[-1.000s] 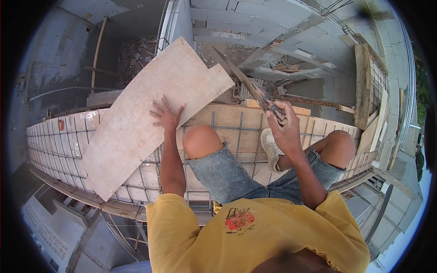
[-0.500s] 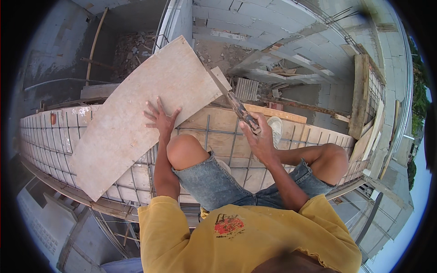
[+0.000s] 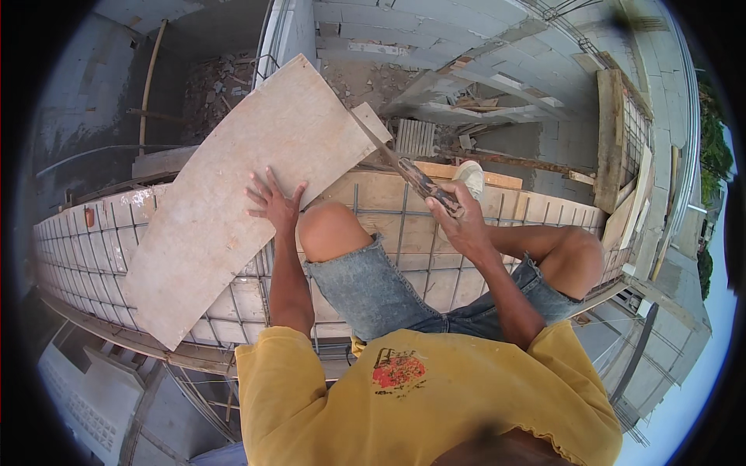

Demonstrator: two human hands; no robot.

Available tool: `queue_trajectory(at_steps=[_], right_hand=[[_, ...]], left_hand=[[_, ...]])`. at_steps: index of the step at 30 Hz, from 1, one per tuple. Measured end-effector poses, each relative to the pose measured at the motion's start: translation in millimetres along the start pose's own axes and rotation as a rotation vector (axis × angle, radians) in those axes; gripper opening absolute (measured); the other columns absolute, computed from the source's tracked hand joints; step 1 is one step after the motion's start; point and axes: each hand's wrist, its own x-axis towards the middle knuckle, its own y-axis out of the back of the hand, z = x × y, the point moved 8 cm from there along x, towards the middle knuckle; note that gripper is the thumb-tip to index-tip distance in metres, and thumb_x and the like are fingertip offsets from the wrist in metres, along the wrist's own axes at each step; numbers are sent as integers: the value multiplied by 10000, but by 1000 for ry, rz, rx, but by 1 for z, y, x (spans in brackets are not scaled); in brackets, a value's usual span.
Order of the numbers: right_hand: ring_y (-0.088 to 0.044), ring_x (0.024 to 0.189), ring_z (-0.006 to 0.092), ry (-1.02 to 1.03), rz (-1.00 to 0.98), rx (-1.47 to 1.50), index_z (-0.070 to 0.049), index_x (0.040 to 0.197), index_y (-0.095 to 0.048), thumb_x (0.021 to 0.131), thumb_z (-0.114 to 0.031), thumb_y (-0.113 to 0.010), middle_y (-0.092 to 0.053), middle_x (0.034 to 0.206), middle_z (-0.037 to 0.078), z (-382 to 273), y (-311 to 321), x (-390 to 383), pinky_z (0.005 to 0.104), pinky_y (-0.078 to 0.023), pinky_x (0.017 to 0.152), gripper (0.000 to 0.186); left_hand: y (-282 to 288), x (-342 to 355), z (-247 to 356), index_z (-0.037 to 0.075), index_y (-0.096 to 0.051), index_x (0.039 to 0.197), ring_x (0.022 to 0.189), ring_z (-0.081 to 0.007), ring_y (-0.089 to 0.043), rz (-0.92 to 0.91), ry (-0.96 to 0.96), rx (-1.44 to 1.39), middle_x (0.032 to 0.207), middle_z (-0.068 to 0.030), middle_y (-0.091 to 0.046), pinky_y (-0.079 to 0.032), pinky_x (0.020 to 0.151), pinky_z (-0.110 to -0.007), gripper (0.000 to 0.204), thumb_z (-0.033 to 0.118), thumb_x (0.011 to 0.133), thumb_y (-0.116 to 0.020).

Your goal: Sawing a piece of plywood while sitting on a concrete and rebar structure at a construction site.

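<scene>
Okay, compared with a second ago: hand saw (image 3: 422,183) was off to the right of the board (image 3: 241,167); now its blade lies across the board's right-hand corner, upper centre of frame, a small tab of board showing past it. Versus half a second ago, right hand (image 3: 461,224) sits farther right of the board and more blade shows. Right shoe (image 3: 470,177) has moved up the frame, now next to the orange-brown plank (image 3: 501,180).

Right hand's fingers are clamped around the saw handle, centre right. Left hand (image 3: 278,210) is flat on the board near its lower edge, fingers spread apart, same as before. Board runs slantwise from upper centre to lower left.

Around: rebar mesh (image 3: 403,208) partly covered by the board, mid frame; left knee (image 3: 334,227) close to the board's lower edge, between the hands, crowding that side. Rubble (image 3: 214,97) upper left, slatted piece (image 3: 416,138) beyond the blade, thick timber (image 3: 608,140) upper right, block wall (image 3: 443,27) at top.
</scene>
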Motion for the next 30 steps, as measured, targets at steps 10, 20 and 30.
queue_trajectory(at_steps=[10, 20, 30], right_hand=[[-534, 825, 81, 72, 49, 118, -4, 1175, -530, 953, -252, -681, -582, 949, 40, 30, 20, -28, 238, -463, 699, 365], [-611, 907, 141, 202, 86, 87, -27, 1316, -544, 950, -217, -665, -658, 1074, 107, 1, -33, 95, 266, -479, 782, 430], [-635, 1034, 174, -37, 32, 129, -13, 1322, -551, 934, -88, -649, -638, 1201, 149, 50, 3, -46, 292, -498, 880, 407]], left_hand=[[-2, -9, -4, 253, -182, 1585, 1488, -464, 121, -20, 1, -29, 1668, -98, 27, 75, 1021, -810, 1117, 784, 714, -639], [-1, -19, 7, 229, -191, 1583, 1479, -495, 100, -47, -43, 20, 1664, -123, 5, 53, 1024, -808, 1141, 789, 700, -647], [6, -18, 0, 231, -174, 1587, 1477, -494, 110, -33, -10, 77, 1662, -135, 20, 43, 1024, -811, 1196, 811, 660, -658]])
